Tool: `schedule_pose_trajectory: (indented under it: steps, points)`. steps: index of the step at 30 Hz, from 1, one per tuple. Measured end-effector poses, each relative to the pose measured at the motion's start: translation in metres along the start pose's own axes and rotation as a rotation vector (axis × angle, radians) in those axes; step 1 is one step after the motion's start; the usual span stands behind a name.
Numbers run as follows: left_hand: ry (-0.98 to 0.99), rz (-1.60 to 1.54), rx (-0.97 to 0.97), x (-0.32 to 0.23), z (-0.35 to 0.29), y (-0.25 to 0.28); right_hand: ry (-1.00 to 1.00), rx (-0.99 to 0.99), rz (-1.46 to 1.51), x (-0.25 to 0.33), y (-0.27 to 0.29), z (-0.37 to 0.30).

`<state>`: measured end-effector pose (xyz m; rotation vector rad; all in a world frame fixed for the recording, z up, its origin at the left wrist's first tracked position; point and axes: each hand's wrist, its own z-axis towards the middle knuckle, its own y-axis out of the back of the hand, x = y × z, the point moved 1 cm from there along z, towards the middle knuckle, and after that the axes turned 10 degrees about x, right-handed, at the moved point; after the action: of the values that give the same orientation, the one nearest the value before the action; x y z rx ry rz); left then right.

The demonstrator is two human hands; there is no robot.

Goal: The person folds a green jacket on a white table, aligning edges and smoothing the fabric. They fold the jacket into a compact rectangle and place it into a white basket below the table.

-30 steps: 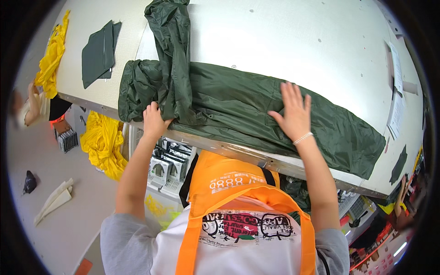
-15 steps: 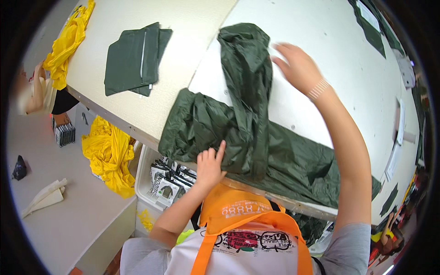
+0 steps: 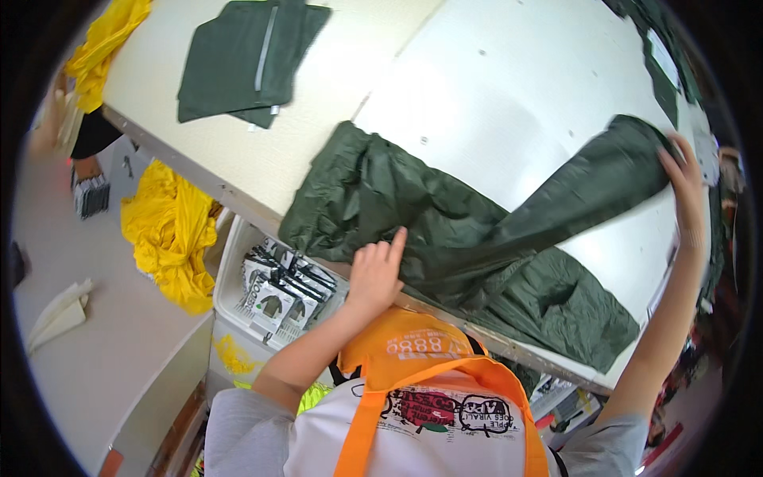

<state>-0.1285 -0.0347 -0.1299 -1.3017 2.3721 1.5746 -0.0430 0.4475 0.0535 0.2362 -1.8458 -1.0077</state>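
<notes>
A thin, shiny dark green garment [image 3: 445,215] lies folded lengthwise along the near edge of the worktable, wrinkled and gathered at its left end. My left hand [image 3: 377,272] rests on its near edge with the index finger stretched out, pressing the cloth against the table. Out to the right, my right hand [image 3: 685,179] grips the end of a long sleeve-like part [image 3: 588,183] of the garment. That part slants from the middle of the fold up to the far right, somewhat blurred. Below it, the rest of the garment [image 3: 568,306] lies spread to the right.
Flat dark green pouches [image 3: 238,63], one with a light zip, lie at the far left of the white worktable [image 3: 453,71]. Under the table edge, a white basket [image 3: 226,290] holds packaged items. Yellow cloth [image 3: 171,238] is heaped beside it. Another person's arm [image 3: 49,119] shows far left.
My right hand has swung right and nearer, taking the sleeve-like part's end with it from its upright lie. My left hand stays on the garment. The view has shifted a little.
</notes>
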Motion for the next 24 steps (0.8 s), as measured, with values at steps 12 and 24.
schedule_pose_trajectory:
  steps: [12, 24]
  points:
    - [-0.266, 0.165, -0.199, -0.012, -0.003, -0.004, -0.711, -0.428, 0.556, -0.172, -0.093, -0.409]
    - [-0.347, 0.208, -0.318, -0.005, -0.003, 0.001, -0.561, -0.964, 0.688, -0.121, -0.018, -0.413]
